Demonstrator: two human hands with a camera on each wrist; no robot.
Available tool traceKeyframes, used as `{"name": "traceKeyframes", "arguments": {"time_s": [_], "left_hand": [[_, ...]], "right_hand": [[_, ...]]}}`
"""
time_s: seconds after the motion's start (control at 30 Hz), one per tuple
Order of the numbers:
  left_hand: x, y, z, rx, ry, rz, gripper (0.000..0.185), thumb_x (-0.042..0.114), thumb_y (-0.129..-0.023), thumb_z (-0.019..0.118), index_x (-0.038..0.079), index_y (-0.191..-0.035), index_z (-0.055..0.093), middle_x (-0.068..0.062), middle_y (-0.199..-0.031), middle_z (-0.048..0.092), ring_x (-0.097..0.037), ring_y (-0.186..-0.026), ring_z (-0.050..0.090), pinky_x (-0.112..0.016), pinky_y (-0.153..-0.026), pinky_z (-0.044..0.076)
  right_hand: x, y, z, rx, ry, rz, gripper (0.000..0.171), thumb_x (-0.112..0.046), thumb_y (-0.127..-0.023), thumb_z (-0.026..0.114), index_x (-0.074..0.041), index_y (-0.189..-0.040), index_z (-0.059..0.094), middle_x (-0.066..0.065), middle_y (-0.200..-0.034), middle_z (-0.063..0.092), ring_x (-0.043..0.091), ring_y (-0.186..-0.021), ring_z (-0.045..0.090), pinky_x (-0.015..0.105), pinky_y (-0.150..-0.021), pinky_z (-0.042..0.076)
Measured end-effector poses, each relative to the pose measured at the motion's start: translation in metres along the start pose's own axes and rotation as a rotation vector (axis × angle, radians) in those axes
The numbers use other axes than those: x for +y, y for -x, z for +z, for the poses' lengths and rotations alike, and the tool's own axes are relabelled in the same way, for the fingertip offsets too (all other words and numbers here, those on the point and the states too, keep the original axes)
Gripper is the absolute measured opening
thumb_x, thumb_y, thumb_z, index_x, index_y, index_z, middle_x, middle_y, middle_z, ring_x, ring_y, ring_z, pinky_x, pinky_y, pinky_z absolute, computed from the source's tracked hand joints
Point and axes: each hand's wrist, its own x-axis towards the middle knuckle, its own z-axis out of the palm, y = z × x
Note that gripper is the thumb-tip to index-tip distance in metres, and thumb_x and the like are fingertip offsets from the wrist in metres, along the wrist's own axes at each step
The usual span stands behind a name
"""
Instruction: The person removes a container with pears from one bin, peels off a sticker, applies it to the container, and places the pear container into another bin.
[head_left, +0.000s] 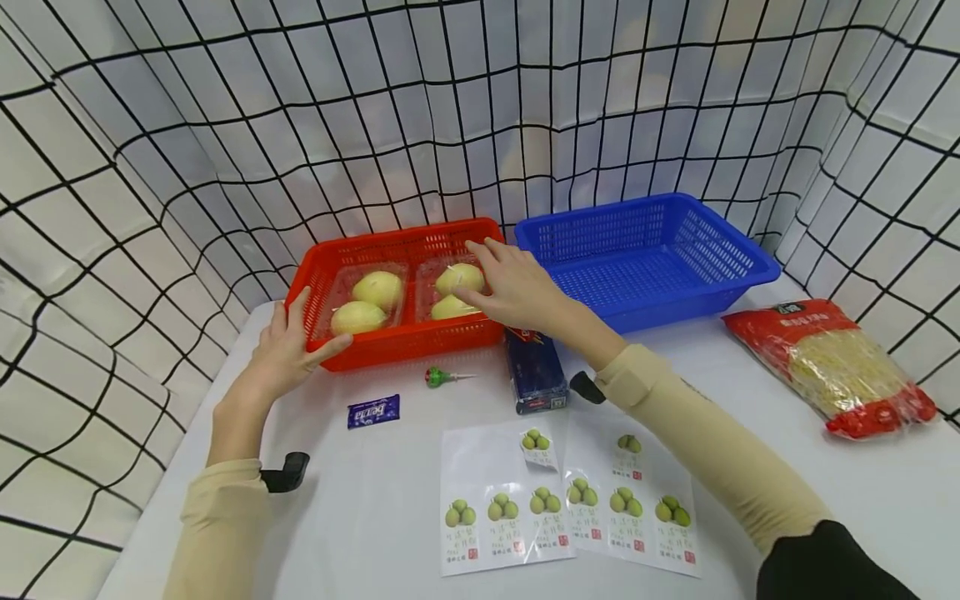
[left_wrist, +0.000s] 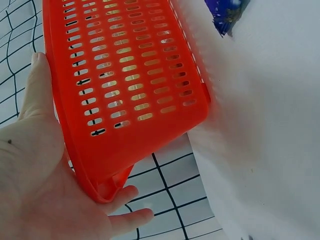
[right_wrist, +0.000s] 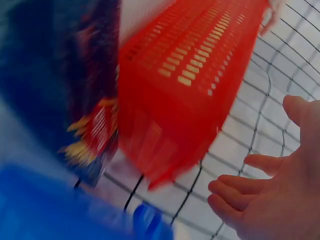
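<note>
the left hand [head_left: 281, 354] rests against the left end of the red plastic basket [head_left: 405, 346], its fingers spread and mostly straight. the right hand [head_left: 517, 287] hangs near the right end, fingers loosely extended and holding nothing. the red basket stands on the counter [head_left: 337, 500] beside a blue plastic basket [head_left: 667, 310], carrying clear trays [head_left: 339, 290] of pale yellow fruits [head_left: 377, 288].

A blue basket [head_left: 675, 307] is standing near a red-ended bag [head_left: 834, 367]; a dark box [head_left: 536, 375], a lollipop [head_left: 437, 377] and a purple bar [head_left: 372, 412] are lying on the table [head_left: 337, 517] (two printed sheets [head_left: 504, 475] are overlapping), and black netting [head_left: 551, 128] is hanging behind.
</note>
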Motion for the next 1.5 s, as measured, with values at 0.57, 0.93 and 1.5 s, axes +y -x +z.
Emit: {"name": "traceKeyframes", "arguments": {"time_s": [0.57, 0.93, 1.5], "left_hand": [[0.0, 0.004, 0.001, 0.0, 0.034, -0.006, 0.116, 0.072, -0.093, 0.054, 0.017, -0.163, -0.02, -0.035, -0.164, -0.022, -0.069, -0.147, 0.0, -0.089, -0.104, 0.019], [0.0, 0.004, -0.001, -0.005, 0.046, -0.003, 0.117, 0.073, -0.092, 0.054, 0.016, -0.162, -0.021, -0.036, -0.164, -0.023, -0.069, -0.147, 0.0, -0.089, -0.105, 0.019], [0.002, 0.002, 0.003, 0.006, 0.038, -0.002, 0.118, 0.074, -0.091, 0.054, 0.017, -0.163, -0.019, -0.035, -0.165, -0.021, -0.067, -0.147, 0.004, -0.086, -0.107, 0.024]], "right_hand": [[-0.049, -0.062, 0.023, -0.418, 0.14, 0.226, 0.105, -0.078, -0.094, 0.043, -0.012, -0.166, 0.005, 0.031, -0.169, 0.012, 0.05, -0.157, 0.019, 0.06, -0.127, 0.026], [-0.067, -0.072, 0.029, -0.451, 0.146, 0.438, 0.11, -0.085, -0.09, 0.035, -0.016, -0.166, -0.003, 0.024, -0.172, 0.007, 0.044, -0.16, 0.012, 0.054, -0.131, 0.022], [-0.072, -0.078, 0.026, -0.549, 0.099, 0.455, 0.105, -0.069, -0.095, 0.051, -0.016, -0.166, -0.005, 0.027, -0.171, -0.002, 0.045, -0.161, 0.005, 0.053, -0.133, 0.015]]}}
